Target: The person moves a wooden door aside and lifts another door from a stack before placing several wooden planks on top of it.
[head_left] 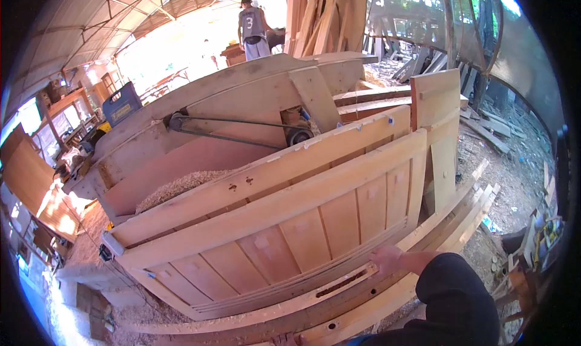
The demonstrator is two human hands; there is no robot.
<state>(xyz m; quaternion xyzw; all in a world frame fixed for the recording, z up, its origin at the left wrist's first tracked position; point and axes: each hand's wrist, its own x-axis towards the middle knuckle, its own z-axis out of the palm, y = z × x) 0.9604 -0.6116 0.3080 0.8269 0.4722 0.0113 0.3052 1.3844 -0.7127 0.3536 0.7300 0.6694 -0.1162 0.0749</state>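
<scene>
My right hand (pixel 385 260) reaches in from the lower right in a dark sleeve (pixel 458 299). Its fingers are bent over a long slotted wooden board (pixel 342 283), close to the bottom edge of a panelled wooden headboard-like piece (pixel 311 234). That piece leans on its long side against a wooden machine bench. A small reddish-brown patch, probably fingers of my left hand (pixel 288 339), shows at the bottom edge beside a curved plank (pixel 357 306). Too little of it shows to tell how those fingers are held.
A belt (pixel 233 141) runs between two pulleys on the bench (pixel 236 88), with wood shavings (pixel 181 187) below it. Another person (pixel 253 28) stands at the back, turned away. Tall planks (pixel 324 19) lean behind; scrap wood (pixel 486 133) litters the right ground.
</scene>
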